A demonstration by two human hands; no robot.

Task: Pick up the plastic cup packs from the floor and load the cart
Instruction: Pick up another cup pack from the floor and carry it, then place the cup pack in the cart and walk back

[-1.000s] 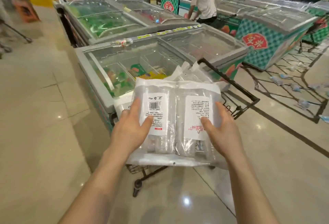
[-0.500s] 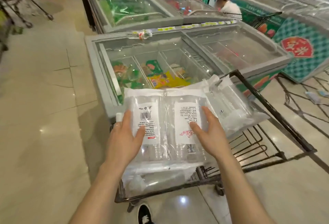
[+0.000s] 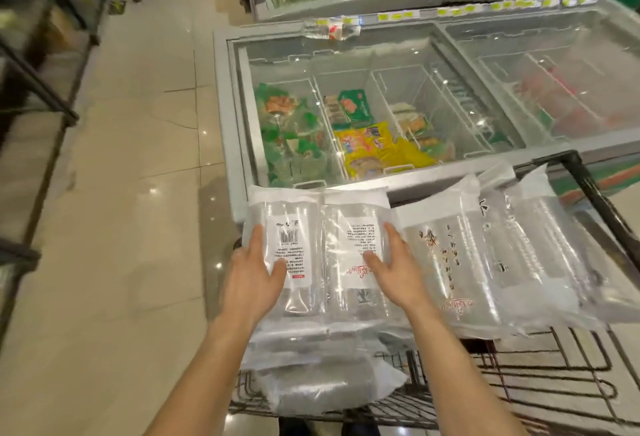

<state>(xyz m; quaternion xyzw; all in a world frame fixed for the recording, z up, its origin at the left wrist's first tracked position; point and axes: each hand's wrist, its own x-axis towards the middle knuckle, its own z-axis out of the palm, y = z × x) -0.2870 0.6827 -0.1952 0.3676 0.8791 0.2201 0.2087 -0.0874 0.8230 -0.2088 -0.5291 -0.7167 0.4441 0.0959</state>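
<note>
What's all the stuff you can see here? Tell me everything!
labelled cup packs: two, clear with white labels, side by side on the cart's left pile
other cup packs: several, clear, in the cart beside and beneath those
cart: one, black wire, nearest us
freezer: one, grey with glass lid, behind the cart
food packets: many, green and yellow, inside the freezer
floor: beige tiles, left
rack: one, dark metal, far left
left hand: one, flat on the barcode pack
right hand: one, flat on the other labelled pack

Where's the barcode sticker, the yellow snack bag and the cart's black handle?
Barcode sticker [image 3: 292,245], head view: its white middle.
Yellow snack bag [image 3: 384,148], head view: centre of the bag, inside the freezer.
Cart handle [image 3: 594,193], head view: the black bar.
</note>
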